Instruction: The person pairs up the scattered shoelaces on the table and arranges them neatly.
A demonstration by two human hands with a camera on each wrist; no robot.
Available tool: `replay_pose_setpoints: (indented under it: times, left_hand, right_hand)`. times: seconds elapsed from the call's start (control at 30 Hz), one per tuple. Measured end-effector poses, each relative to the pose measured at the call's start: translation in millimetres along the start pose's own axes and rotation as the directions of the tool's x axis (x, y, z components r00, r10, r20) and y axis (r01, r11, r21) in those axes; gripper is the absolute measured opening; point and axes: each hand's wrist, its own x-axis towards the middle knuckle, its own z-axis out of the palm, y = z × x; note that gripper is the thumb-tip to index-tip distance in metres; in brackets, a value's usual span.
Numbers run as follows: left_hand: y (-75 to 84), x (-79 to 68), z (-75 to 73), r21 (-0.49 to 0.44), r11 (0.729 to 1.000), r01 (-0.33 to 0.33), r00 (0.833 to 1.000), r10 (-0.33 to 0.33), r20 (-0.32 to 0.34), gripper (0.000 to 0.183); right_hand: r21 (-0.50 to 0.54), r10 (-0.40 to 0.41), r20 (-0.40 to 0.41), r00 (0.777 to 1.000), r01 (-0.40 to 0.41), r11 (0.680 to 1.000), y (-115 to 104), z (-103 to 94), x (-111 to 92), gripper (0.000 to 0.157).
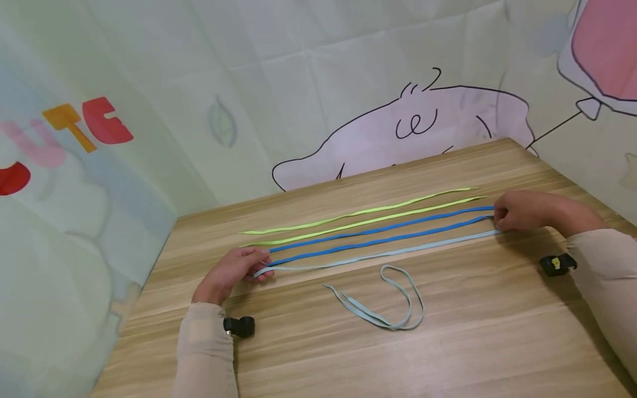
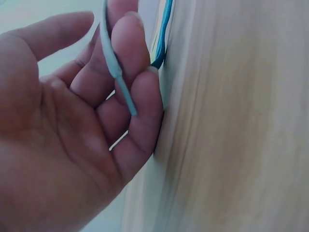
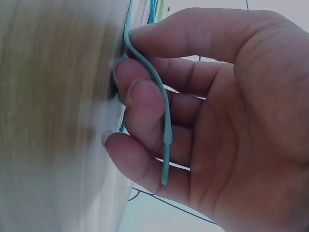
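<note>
A light blue shoelace (image 1: pixel 398 252) stretches across the wooden table between the two hands. Its left end drapes over the bent fingers of the left hand (image 1: pixel 239 268); in the left wrist view the tip (image 2: pixel 126 94) hangs across them, with the thumb standing apart. My right hand (image 1: pixel 522 210) pinches the other end between thumb and fingers, and the tip (image 3: pixel 166 164) trails along the palm in the right wrist view. Just beyond lie two parallel blue lengths of lace (image 1: pixel 358 244), their ends by the hands and partly hidden there.
Farther back, two yellow-green lengths of lace (image 1: pixel 368 211) run side by side. Nearer me, another light blue shoelace (image 1: pixel 378 320) lies in a loose loop on the table (image 1: pixel 473 331). A printed cloth backdrop (image 1: pixel 308 83) rises behind the table's far and left edges.
</note>
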Motion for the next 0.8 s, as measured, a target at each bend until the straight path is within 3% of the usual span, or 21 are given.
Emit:
replay_pose_setpoints:
  times: [0.27,0.53,0.67,0.8]
  left_hand:
    - [-6.0,0.8,-2.9,-0.057,0.998,0.039,0.999,-0.041,-0.035,0.037]
    - [-9.1,-1.0,-7.2,-0.092,0.992,0.086,0.992,-0.095,-0.089,0.039]
    - [2.4,-10.4,-4.9,-0.087,0.991,0.099,0.99,-0.108,-0.096,0.038]
    - [0.4,-8.0,-5.8,-0.106,0.99,0.09,0.988,-0.102,-0.119,0.038]
  right_hand:
    - [-0.052,0.024,-0.03,0.999,-0.026,0.998,1.1,-0.5,-1.1,0.016]
    - [-0.084,0.015,-0.111,0.994,-0.024,0.996,6.5,-1.9,-0.3,0.007]
    - [-0.081,0.013,-0.112,0.994,-0.022,0.996,9.2,-2.0,0.2,0.01]
    - [-0.105,0.026,-0.117,0.993,-0.038,0.994,7.4,-2.9,-1.4,0.01]
